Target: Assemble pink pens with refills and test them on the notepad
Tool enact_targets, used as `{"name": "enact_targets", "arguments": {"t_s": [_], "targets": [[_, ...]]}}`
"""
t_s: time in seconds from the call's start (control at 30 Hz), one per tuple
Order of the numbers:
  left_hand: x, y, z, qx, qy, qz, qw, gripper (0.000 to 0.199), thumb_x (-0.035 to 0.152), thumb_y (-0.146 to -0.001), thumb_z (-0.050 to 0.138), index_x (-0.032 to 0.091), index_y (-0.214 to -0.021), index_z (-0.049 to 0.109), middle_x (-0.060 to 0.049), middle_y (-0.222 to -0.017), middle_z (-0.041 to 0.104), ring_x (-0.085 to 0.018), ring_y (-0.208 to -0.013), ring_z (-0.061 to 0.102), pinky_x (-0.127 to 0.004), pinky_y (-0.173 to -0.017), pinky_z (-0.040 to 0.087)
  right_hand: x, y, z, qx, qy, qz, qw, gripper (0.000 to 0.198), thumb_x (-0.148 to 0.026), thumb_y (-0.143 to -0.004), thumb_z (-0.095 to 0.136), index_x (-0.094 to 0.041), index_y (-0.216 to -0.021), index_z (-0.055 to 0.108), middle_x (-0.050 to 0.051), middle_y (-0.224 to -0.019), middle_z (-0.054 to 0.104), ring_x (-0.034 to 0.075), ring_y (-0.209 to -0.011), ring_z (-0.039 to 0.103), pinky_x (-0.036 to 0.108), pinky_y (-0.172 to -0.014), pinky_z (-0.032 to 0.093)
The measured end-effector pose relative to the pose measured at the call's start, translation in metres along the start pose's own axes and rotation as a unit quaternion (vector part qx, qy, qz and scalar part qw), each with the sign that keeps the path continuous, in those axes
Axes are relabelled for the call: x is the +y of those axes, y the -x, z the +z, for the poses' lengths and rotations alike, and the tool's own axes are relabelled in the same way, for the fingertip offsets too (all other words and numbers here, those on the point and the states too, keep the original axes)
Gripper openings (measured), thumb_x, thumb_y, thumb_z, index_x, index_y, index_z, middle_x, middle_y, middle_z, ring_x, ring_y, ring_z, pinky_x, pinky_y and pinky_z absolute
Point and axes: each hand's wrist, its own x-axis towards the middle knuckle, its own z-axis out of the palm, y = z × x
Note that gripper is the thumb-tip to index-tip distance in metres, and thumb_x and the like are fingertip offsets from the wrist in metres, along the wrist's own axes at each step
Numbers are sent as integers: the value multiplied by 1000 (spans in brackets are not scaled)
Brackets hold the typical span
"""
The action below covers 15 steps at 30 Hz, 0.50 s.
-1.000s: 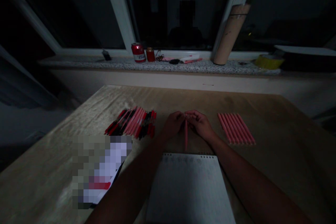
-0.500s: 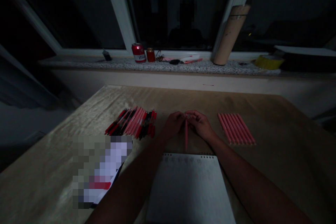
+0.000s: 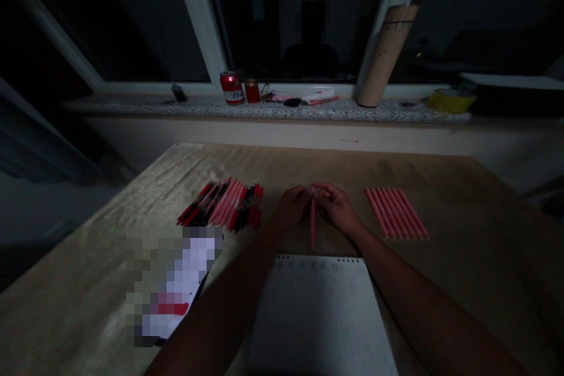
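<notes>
Between my hands, a pink pen point(image 3: 312, 223) points toward me, its far end at my fingertips. My left hand point(image 3: 294, 205) is closed at the pen's far end from the left, with its fingertips partly hidden. From the right, my right hand point(image 3: 335, 204) pinches the same end. Just below the pen lies a spiral notebook point(image 3: 324, 311) with a blank-looking pale page. To the left is a pile of red, black and pink pens point(image 3: 222, 204). A neat row of several pink pens point(image 3: 396, 212) lies to the right.
A blurred, lit phone-like object point(image 3: 183, 285) lies left of my left forearm. On the windowsill point(image 3: 198, 108) stand a red can point(image 3: 232, 88), a small red jar point(image 3: 252, 91), a tall tan tube point(image 3: 388, 56) and a yellow tape roll point(image 3: 452, 101).
Both hands stay around the pen's far end, with only slight finger movement. The whole view has shifted a little. The pen pile and the row look unchanged.
</notes>
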Motion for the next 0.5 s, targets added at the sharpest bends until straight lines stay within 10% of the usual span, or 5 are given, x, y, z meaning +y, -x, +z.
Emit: {"name": "enact_targets", "arguments": {"t_s": [0.5], "targets": [[-9,0,-1,-63,139,-35,988,30,32,-74,58,11,-96,61,-2,-65,63,-10,-52,54,-20,-49,40,-10,4,3,34,-6,-13,999,45,-41,-72,63,-16,-109,54,-8,-54,47,7,-44,40,21,-45,29]]}}
